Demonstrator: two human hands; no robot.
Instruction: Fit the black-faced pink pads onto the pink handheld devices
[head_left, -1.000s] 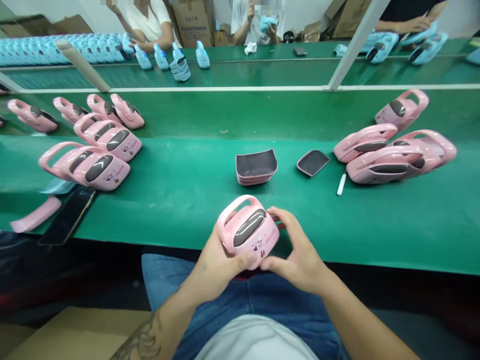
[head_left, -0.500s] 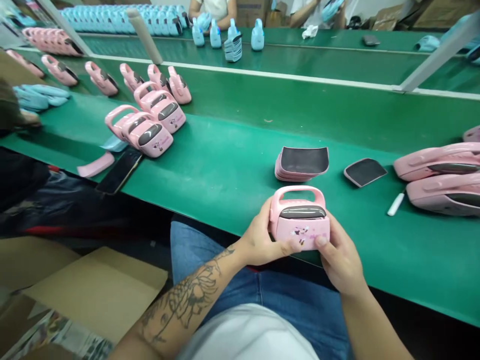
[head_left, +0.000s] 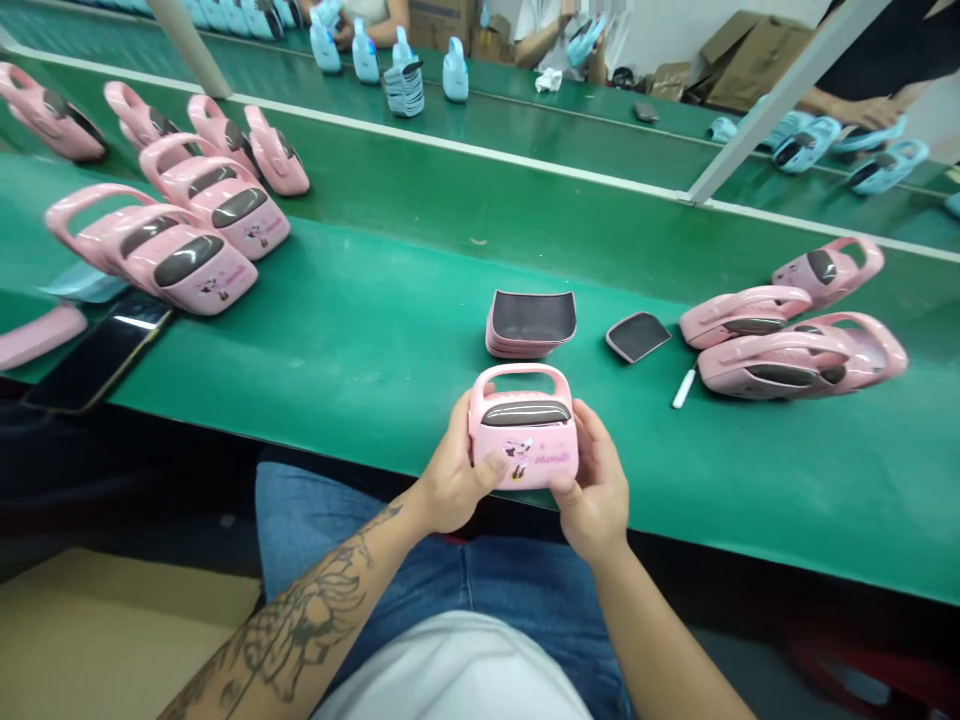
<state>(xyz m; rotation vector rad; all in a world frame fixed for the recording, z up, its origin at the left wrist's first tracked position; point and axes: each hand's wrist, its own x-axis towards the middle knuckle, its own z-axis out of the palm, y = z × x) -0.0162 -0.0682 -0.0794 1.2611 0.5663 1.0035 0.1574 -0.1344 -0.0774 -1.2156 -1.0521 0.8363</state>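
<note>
Between both hands, at the table's front edge, I hold a pink plastic case with a carrying handle (head_left: pixel 551 445). A dark glossy strip and a printed cartoon figure show on its face. My left hand (head_left: pixel 457 480) grips its left side, thumb on the front. My right hand (head_left: pixel 598 490) is closed around the right side, thumb at the lower corner. Just beyond the case sits a stack of curved pink panels (head_left: pixel 517 348) with dark inner faces. To its right lies one loose panel (head_left: pixel 637 336). A white-handled small tool (head_left: pixel 684 388) rests farther right.
Several pink cases (head_left: pixel 206 275) stand at the left, others (head_left: pixel 757 365) lie at the right. A phone (head_left: pixel 105 350) and a pink strip (head_left: pixel 37 338) are near the left edge. Across a white rail (head_left: pixel 450 148), people handle blue cases (head_left: pixel 454 72). An open carton (head_left: pixel 127 640) sits below left.
The view has swung right, so the table's things appear farther left and more cases show at the right. My thumbs have shifted on the case, uncovering more of its print. Both hands still hold it.
</note>
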